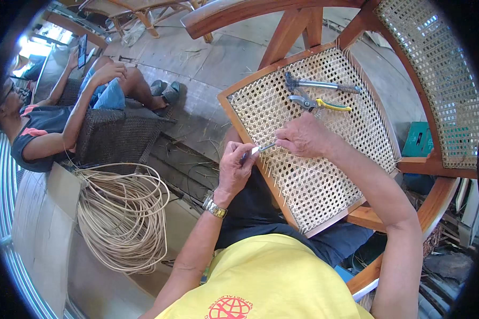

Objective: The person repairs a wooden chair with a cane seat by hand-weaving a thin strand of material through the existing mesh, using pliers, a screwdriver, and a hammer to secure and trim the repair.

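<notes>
Over the left edge of a woven cane chair seat (pixel 324 175), my left hand (pixel 234 165) is closed on a small white piece (pixel 255 150). From that piece a thin grey rod (pixel 267 146) runs to my right hand (pixel 306 135), whose fingers are closed round its other end. The rod's exact kind is too small to make out. Just beyond my right hand, pruning shears (pixel 332 106) with yellow handles lie on the cane. Behind them rests a hammer (pixel 322 85) with a metal shaft. Short cane ends stick up along the seat's wooden frame (pixel 237 114).
A big coil of rattan cane (pixel 122 218) sits at the left by a cardboard sheet (pixel 40 223). Further back, a seated person (pixel 48 127) holds a phone (pixel 82 51). The chair's cane back (pixel 436 69) and a green crate (pixel 418 139) are at the right.
</notes>
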{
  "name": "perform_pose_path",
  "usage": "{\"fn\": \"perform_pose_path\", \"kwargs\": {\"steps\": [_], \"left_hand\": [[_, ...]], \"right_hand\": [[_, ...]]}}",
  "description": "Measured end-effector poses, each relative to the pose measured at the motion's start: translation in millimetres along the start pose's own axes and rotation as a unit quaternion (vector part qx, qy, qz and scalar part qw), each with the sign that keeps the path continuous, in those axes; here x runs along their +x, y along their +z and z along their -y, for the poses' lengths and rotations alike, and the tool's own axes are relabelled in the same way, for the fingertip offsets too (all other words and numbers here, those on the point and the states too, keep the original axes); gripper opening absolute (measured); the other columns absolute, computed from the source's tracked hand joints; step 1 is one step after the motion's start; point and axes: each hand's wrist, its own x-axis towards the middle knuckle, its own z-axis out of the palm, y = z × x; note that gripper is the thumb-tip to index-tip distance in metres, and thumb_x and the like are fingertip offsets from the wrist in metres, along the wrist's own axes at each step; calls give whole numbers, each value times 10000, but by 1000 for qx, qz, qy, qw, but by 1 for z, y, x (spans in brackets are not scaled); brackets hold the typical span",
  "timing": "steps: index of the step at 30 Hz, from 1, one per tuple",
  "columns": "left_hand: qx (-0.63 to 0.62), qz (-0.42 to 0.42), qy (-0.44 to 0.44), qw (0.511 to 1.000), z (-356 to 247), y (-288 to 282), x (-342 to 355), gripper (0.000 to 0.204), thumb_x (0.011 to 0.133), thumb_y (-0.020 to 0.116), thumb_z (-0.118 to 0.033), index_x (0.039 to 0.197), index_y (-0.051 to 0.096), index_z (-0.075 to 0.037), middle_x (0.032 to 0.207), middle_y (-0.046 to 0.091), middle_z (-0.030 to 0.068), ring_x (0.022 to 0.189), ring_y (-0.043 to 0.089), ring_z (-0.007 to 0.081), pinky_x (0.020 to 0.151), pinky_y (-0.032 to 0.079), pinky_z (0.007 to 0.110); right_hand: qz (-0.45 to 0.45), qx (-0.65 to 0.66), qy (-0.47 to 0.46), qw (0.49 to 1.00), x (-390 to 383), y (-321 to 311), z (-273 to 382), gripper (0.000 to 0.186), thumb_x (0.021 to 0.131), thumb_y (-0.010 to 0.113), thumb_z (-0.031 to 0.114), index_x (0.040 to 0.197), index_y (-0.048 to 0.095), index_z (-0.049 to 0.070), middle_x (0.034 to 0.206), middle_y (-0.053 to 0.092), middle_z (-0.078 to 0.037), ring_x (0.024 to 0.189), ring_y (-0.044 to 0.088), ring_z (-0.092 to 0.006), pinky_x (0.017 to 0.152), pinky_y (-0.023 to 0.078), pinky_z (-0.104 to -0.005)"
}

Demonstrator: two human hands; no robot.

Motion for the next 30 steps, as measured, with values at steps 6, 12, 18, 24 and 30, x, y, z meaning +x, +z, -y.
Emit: {"fn": "perform_pose_path", "kwargs": {"steps": [6, 12, 18, 24, 30], "left_hand": [[14, 20, -67, 997, -5, 3, 4, 159, 926, 775, -136, 928, 681, -8, 856, 577, 89, 722, 585, 225, 638, 487, 363], [171, 28, -25, 985, -16, 2, 22, 186, 891, 745, -164, 870, 647, -8, 917, 612, 155, 827, 647, 345, 725, 530, 442], [144, 77, -44, 986, -16, -6, 28, 107, 855, 713, -105, 849, 641, -26, 949, 604, 164, 1039, 577, 387, 849, 519, 515], [146, 55, -15, 988, -8, -5, 21, 126, 902, 711, -149, 917, 683, -27, 951, 620, 156, 925, 628, 372, 809, 520, 500], [107, 46, -142, 983, -11, 0, 17, 190, 894, 773, -170, 863, 700, 3, 831, 643, 151, 753, 653, 324, 716, 530, 414]], "right_hand": [[-12, -44, 86, 995, -8, 7, -4, 267, 1010, 631, 328, 1076, 672, 73, 988, 671, -139, 889, 716, -323, 751, 542, -475], [-26, -120, 141, 982, -5, -3, 26, 325, 949, 696, 302, 1155, 616, 65, 1145, 599, -148, 1066, 635, -315, 910, 492, -461], [-101, 26, 99, 990, 2, 8, 65, 512, 832, 798, 363, 1153, 558, 45, 1140, 587, -145, 1103, 603, -324, 926, 457, -473], [-143, 71, 162, 974, 5, 35, 75, 532, 810, 825, 363, 1138, 548, 50, 1024, 621, -139, 1011, 637, -324, 859, 432, -482], [-177, 113, 164, 964, 6, 47, 80, 354, 847, 760, 309, 1068, 610, 77, 958, 664, -111, 959, 657, -294, 839, 395, -493]]}}
